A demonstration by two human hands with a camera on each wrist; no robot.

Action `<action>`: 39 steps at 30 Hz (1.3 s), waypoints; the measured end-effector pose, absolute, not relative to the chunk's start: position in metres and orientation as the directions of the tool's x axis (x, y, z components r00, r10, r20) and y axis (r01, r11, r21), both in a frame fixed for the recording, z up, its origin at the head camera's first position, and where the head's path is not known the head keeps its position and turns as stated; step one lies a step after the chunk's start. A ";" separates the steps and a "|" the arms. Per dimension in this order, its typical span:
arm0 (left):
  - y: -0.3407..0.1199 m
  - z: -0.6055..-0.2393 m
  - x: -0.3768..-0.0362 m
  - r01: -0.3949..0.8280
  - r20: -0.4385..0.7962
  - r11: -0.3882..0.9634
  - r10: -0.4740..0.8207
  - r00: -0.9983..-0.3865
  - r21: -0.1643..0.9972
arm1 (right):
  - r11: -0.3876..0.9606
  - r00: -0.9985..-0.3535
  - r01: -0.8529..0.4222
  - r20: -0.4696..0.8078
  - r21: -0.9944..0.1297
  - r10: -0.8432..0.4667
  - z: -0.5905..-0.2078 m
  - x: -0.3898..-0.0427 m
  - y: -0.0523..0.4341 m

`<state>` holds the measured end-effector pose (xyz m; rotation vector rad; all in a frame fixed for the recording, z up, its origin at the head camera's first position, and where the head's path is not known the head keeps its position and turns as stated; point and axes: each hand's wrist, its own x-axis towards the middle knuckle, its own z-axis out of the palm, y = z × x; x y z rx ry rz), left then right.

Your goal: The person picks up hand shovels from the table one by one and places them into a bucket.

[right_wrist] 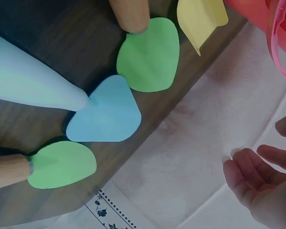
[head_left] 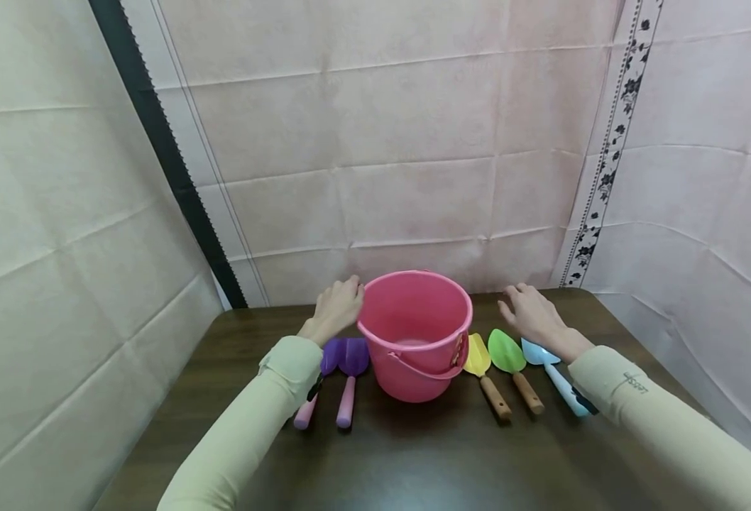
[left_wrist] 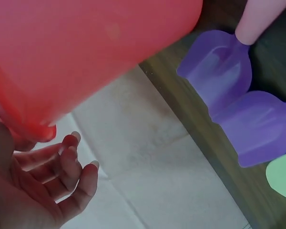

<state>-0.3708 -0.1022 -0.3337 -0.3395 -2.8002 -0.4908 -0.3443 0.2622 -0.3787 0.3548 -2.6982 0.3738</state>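
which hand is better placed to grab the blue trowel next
Probably the right hand: it holds nothing and is close to the blue trowel, while the left hand, across the pink bucket, appears to hold that bucket.

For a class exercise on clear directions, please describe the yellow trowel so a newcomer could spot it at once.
On the dark wooden table, find the big pink bucket. Just right of it in the head view lies the yellow trowel, its wooden handle toward the viewer. The green trowel beside it has a wooden handle too, but this is the only yellow one.
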 end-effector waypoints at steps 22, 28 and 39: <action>-0.091 -0.334 -0.372 0.257 0.293 0.935 0.181 -0.939 0.244 | 0.930 -0.948 -0.303 0.163 -0.207 -0.273 -0.441 -0.316 0.228; -0.091 -0.336 -0.372 0.256 0.289 0.940 0.186 -0.939 0.225 | 0.950 -0.967 -0.254 0.064 -0.180 -0.246 -0.451 -0.306 0.219; -0.090 -0.336 -0.372 0.249 0.279 0.945 0.186 -0.942 0.212 | 0.946 -0.972 -0.233 0.040 -0.224 -0.230 -0.461 -0.299 0.215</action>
